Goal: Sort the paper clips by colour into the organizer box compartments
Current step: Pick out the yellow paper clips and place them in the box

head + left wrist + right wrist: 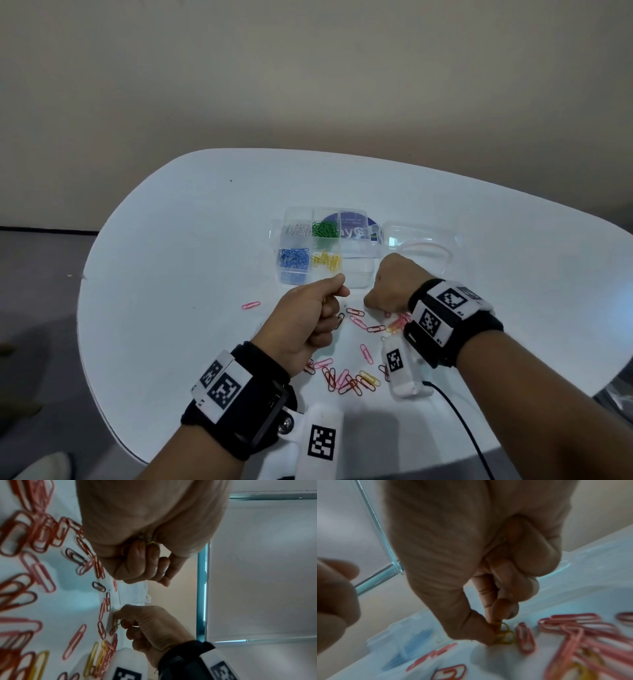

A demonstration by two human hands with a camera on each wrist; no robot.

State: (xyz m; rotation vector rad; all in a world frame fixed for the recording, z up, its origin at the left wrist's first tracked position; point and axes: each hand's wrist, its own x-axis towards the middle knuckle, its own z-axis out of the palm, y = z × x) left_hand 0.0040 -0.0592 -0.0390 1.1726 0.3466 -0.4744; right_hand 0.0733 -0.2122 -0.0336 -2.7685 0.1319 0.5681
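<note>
The clear organizer box [356,270] stands open mid-table and holds white clips [298,229], green clips [325,229], blue clips [294,258] and yellow clips [327,260] in separate compartments. Just in front of it my left hand [337,294] hovers, curled into a fist. In the left wrist view, yellow clips [150,542] peek out between that hand's [145,561] curled fingers. My right hand [371,301] is down on the table, where thumb and forefinger pinch a yellow clip [504,635]. Loose red, pink and yellow clips [346,377] lie scattered near me.
The box's clear lid [421,246] lies open to the right. A single pink clip [251,305] sits apart on the left. A white marker block [400,366] and a black cable [455,407] lie near my right wrist. The white table [171,274] ends in a curved edge at the left.
</note>
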